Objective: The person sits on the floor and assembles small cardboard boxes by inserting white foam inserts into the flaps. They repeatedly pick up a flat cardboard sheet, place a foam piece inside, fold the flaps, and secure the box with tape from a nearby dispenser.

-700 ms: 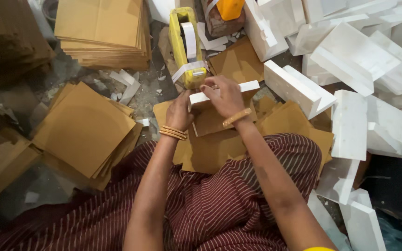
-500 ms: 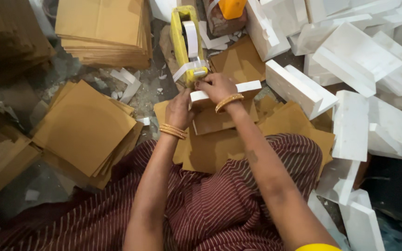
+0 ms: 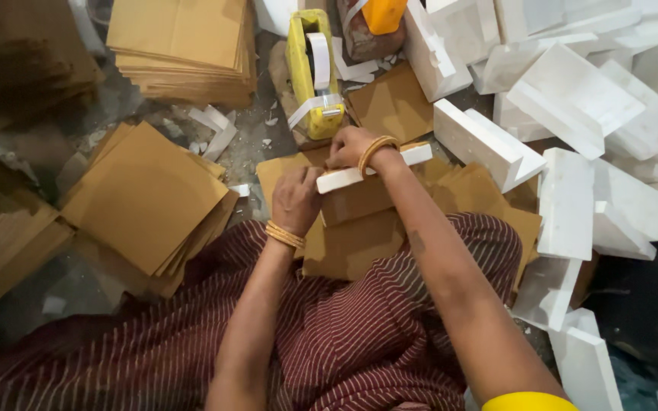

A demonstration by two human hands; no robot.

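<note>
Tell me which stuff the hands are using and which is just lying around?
In use:
left hand
right hand
white foam piece
brown card
yellow tape dispenser

Lying about:
card stacks
loose card pile
foam blocks
paper scraps

Tight working pocket, hemmed in on three sides.

The hands (image 3: 321, 179) sit in a narrow gap: a yellow tape dispenser (image 3: 314, 72) stands just ahead, white foam blocks (image 3: 565, 114) crowd the right, and stacked brown cardboard sheets (image 3: 143, 198) fill the left. A strip of bare floor (image 3: 257, 133) between dispenser and left stack offers the only open passage forward.
</note>
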